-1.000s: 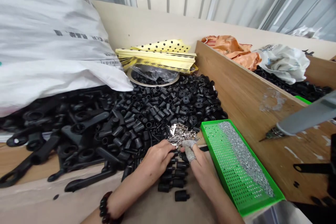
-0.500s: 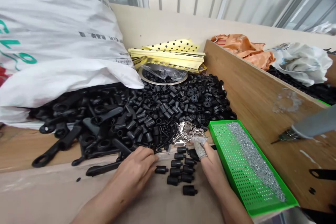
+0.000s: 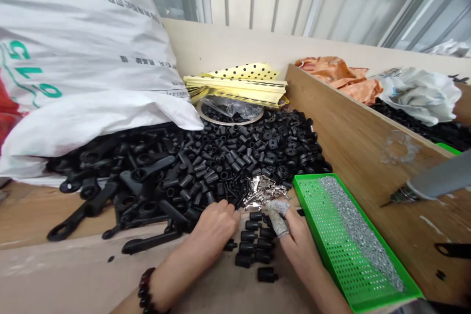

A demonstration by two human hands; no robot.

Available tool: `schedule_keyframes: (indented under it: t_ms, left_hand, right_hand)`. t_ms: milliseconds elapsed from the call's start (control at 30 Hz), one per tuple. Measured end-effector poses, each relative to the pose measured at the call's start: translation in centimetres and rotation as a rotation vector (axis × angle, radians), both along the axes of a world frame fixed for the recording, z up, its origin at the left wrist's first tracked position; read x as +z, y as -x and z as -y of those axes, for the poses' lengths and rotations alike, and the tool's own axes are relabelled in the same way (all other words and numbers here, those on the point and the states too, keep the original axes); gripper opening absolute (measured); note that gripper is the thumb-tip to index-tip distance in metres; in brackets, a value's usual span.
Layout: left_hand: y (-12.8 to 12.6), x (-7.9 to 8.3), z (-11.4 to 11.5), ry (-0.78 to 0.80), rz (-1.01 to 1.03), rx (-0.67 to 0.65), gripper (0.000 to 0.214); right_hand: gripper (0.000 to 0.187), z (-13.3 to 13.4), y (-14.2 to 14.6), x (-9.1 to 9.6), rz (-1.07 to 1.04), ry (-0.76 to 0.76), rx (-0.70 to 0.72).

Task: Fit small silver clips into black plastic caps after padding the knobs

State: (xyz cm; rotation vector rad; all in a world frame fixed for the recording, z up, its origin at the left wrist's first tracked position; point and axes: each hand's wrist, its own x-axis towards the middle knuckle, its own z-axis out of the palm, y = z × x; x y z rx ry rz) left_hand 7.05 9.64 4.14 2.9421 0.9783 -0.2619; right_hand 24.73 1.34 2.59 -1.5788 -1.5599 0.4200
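Observation:
My left hand (image 3: 215,225) rests palm down at the near edge of a heap of small black plastic cylinders (image 3: 228,157), its fingers curled into the parts; what they grip is hidden. My right hand (image 3: 294,233), with a grey fabric cot on one finger, is closed beside a small pile of shiny metal clips (image 3: 265,190). Between the two hands stand short rows of black cylinder pieces (image 3: 253,245) on the brown board. One piece (image 3: 267,274) sits apart, nearer to me.
A green perforated tray (image 3: 331,245) with a strip of small silver parts lies to the right. Long black handle parts (image 3: 110,191) lie left, under a big white sack (image 3: 73,59). A wooden divider (image 3: 368,147), a yellow dotted fan (image 3: 239,83), a metal bowl (image 3: 230,115) and a grey tool tip (image 3: 434,184) surround.
My left hand moved out left along the pile, then back right to the heap's edge near the standing pieces. My right hand stayed by the metal clips. The view shifted.

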Motion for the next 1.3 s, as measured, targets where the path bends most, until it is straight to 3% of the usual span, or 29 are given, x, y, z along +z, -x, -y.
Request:
schedule_keyframes:
  t_ms: [367,733,900,1067,1300]
  left_hand:
    - [-0.4,-0.2,-0.4,-0.049,-0.043,0.01,0.02]
    - [-0.6,-1.2,-0.7,-0.077,-0.023,-0.039,0.019]
    - [-0.6,-0.5,-0.7,-0.067,-0.03,-0.049,0.02]
    - [-0.2,0.4,-0.2,-0.043,-0.036,0.029,0.023]
    - [-0.8,-0.7,-0.2,-0.005,-0.016,0.206,0.026]
  right_hand:
    - [0.027,-0.7,0.4,-0.1,0.118,0.035,-0.035]
    - [0.028,-2.8,1.0,0.7,0.272,0.065,0.06]
    - [0.026,-2.8,0.9,0.4,0.271,0.064,0.057]
    - [0.028,-2.5,0.7,-0.4,0.248,0.017,0.026]
    - [0.035,-2.4,0.6,-1.2,0.221,-0.001,0.051]
